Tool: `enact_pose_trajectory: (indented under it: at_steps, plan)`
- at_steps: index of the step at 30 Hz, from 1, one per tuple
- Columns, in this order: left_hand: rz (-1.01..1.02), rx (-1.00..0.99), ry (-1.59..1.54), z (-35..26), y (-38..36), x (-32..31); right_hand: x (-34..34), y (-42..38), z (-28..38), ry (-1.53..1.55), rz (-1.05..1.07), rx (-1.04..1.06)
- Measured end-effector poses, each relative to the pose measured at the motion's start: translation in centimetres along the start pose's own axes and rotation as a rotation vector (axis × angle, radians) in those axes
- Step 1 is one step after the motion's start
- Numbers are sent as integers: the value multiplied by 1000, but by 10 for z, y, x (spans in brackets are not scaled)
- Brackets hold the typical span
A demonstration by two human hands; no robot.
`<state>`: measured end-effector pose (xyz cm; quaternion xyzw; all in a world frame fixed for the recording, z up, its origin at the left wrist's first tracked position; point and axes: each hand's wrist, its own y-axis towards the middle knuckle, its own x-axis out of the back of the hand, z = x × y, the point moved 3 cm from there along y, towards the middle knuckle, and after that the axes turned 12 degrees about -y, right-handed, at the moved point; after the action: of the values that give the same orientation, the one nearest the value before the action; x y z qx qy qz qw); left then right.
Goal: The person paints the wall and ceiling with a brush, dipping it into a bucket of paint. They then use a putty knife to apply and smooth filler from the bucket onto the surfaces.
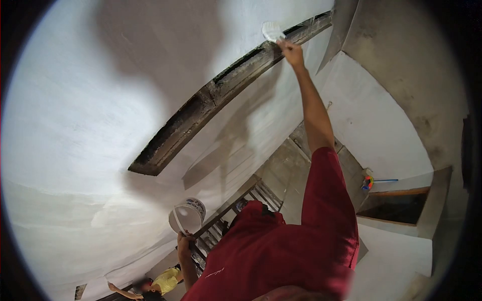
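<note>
Brush up at the pale wall, bucket held low.
The right hand [292, 53] is closed around the white-bristled brush [272, 32], raised beside the upper edge of a long dark recess [201, 104] in the wall [65, 125]; the left hand [185, 242] grasps the bucket [197, 208] by its pale handle [179, 220], near a slatted railing [265, 195]. A person in yellow [167, 281] is below.

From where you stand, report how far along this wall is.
Much of the wall looks white already. In hand: the right hand holds a brush by the recess, the left hand a bucket. Probably left: the duller, patchy stretch at lower left; the recess is dark, perhaps deliberately.
</note>
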<state>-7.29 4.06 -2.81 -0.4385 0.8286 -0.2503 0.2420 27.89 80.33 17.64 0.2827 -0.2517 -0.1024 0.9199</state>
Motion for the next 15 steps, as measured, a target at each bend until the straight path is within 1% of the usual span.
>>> enact_pose_trajectory:
  at_steps: [1, 3, 4, 5, 7, 10, 13, 15]
  plan:
    - [-2, -3, 15, -1, -1, -1, -4, -11, -6, -55, 55, -92]
    - [-4, -19, 26, -4, -2, -4, 0, -17, -32, -167, 133, 31]
    - [-5, -21, 30, -5, -6, -4, 18, -16, -30, -224, 252, -33]
    - [-3, -18, 34, -6, -9, -4, 32, -11, -33, -227, 250, -68]
    - [13, 15, 12, -6, -7, -6, 39, 13, -45, -33, 80, -156]
    - [1, 34, 6, -5, -9, -8, 32, 16, -5, 82, -78, -91]
    - [-5, 25, 20, -9, -14, -10, 13, -5, -13, -220, 87, -143]
    - [1, 2, 28, -6, -10, -9, 31, -3, -10, -443, 201, -111]
